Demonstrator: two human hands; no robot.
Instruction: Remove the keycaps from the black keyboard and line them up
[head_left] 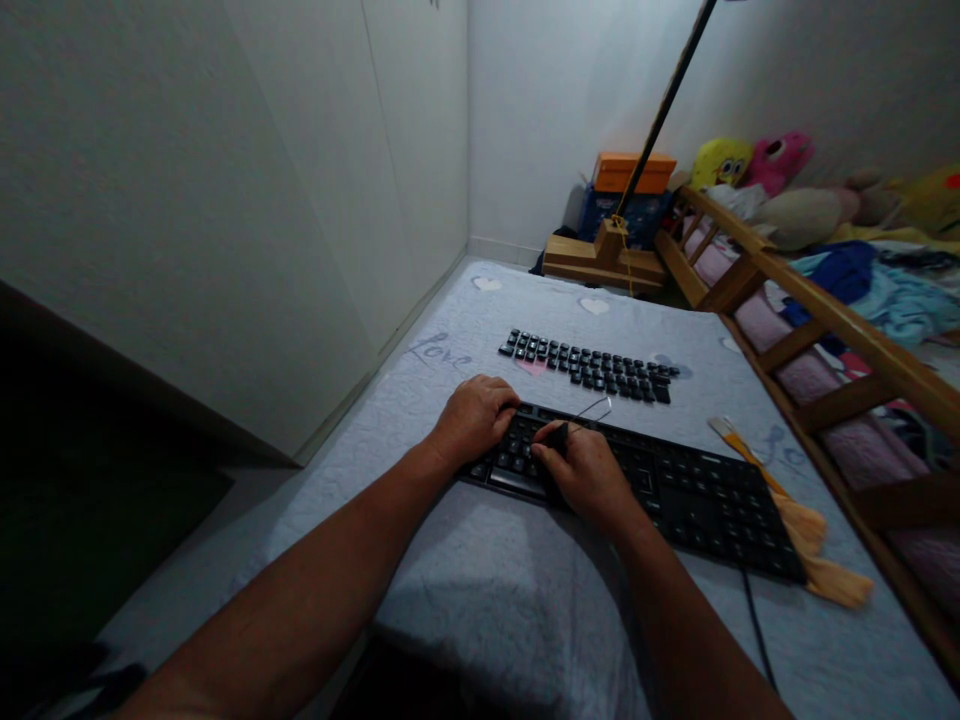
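A black keyboard [697, 500] lies at a slant on the cloth-covered surface, partly hidden under both hands. My left hand [474, 418] is closed on its far left corner, fingers curled over the edge. Over the left key area, my right hand [589, 470] pinches a wire keycap puller [596, 408]; its thin wire loop sticks out above the fingers, and a dark part shows at the fingertips. Beyond the keyboard, several loose black keycaps [592, 365] lie in rows. To the right rest a brush [739, 440] with a yellow handle and an orange cloth [814, 545].
A pale patterned cover [480, 570] spreads under everything. The keyboard's cable [757, 625] runs toward me. A wooden rail [825, 300] borders the right side, with plush toys [780, 160] behind. On the left stands a white cabinet [300, 200]; a pole on a wooden base [600, 255] stands at the back.
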